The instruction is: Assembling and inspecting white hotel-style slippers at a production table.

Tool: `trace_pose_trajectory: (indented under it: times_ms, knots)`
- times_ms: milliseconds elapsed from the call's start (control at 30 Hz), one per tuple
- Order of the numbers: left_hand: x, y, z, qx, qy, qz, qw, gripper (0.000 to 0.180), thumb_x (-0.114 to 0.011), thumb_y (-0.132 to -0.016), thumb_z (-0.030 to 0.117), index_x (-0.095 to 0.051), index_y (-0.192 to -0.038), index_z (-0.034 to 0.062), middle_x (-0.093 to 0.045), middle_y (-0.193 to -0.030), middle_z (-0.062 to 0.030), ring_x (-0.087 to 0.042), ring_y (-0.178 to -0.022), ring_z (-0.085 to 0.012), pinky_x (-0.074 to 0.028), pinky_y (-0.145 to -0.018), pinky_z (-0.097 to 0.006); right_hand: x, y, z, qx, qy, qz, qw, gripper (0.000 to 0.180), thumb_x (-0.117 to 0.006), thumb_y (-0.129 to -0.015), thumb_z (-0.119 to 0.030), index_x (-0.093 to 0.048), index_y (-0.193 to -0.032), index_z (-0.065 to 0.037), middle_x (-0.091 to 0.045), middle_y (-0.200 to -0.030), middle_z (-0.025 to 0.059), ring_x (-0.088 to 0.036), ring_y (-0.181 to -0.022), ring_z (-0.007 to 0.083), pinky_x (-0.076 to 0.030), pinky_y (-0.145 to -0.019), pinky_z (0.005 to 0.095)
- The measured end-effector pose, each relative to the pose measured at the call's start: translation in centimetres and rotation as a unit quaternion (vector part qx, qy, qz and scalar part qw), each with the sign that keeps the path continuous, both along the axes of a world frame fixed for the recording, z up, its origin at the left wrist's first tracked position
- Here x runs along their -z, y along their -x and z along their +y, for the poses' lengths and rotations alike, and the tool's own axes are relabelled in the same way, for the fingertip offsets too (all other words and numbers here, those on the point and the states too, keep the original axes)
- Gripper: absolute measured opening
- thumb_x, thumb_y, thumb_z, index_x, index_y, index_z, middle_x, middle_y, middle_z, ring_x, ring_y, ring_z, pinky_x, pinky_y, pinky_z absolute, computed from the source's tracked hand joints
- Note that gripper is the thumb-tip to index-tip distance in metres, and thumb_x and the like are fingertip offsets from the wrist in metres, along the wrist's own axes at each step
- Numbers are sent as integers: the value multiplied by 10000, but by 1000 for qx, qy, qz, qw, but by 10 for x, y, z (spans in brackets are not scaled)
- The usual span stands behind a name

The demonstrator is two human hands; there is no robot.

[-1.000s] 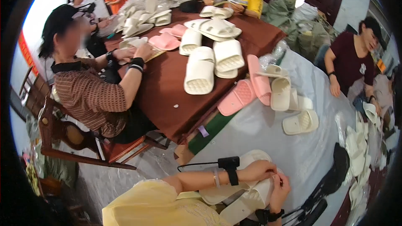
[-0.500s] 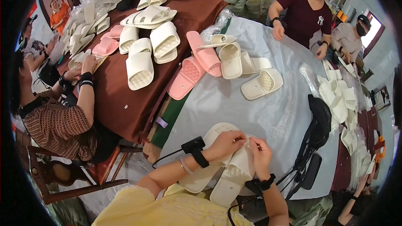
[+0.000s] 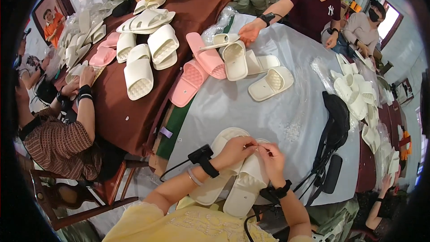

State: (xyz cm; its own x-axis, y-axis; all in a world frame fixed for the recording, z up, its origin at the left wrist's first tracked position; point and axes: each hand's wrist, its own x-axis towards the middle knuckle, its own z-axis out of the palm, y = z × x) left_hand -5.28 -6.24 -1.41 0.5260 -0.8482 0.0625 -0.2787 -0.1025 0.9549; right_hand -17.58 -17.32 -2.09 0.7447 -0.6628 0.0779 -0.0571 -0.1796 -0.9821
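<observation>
Two cream slippers lie side by side at the table edge in front of me. Over the toe end of the right slipper (image 3: 245, 184), my left hand (image 3: 238, 149) and my right hand (image 3: 272, 157) meet with fingertips pinched together. Whatever is between the fingers is too small to make out. My left wrist and hand partly cover the left slipper (image 3: 207, 192). Further off on the table are a single cream slipper (image 3: 272, 84), a small pile of cream slippers (image 3: 235, 62) and pink slippers (image 3: 189, 83).
A black pouch with straps (image 3: 333, 118) and a black oblong case (image 3: 332, 174) lie to my right. Left is a brown-covered table (image 3: 118, 127) with more slippers and a seated co-worker. Across the table, a co-worker's hand (image 3: 251, 31) is beside the slipper pile. A wooden chair (image 3: 67, 195) stands lower left.
The co-worker across the table has reached a hand out to the slipper pile. My hands stay pinched above the right slipper, with fingertips now together. The whole view has shifted slightly.
</observation>
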Motion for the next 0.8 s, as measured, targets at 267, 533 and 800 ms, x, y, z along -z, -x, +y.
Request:
trace_pose_trajectory:
  times_ms: [267, 533, 800]
  knots:
    - [-6, -2, 0, 24, -42, -11, 999, 173, -590, -816, 117, -610, -955, 16, -633, -818, -92, -598, -744, -166, -482, -669, -275, 1, 1, -1, 11, -24, -27, 999, 101, -602, -827, -63, -645, -915, -41, -584, -858, 8, -496, -708, 59, -388, -612, 189]
    - [-12, -4, -1, 25, -31, -11, 999, 170, -583, -824, 134, -613, -948, 22, -625, -813, -97, -581, -731, -167, -471, -662, -290, -11, 0, 1, -26, 9, 10, 1000, 116, -584, -848, -88, -638, -934, -30, -591, -867, 26, -511, -720, 65, -401, -631, 192]
    - [-7, -1, 1, 28, -57, 9, 998, 172, -580, -840, 127, -609, -954, 1, -629, -826, -82, -590, -754, -142, -482, -675, -272, -2, 2, 1, -16, 28, 6, 999, 130, -605, -828, -97, -642, -935, -34, -613, -864, 40, -538, -719, 91, -418, -623, 213]
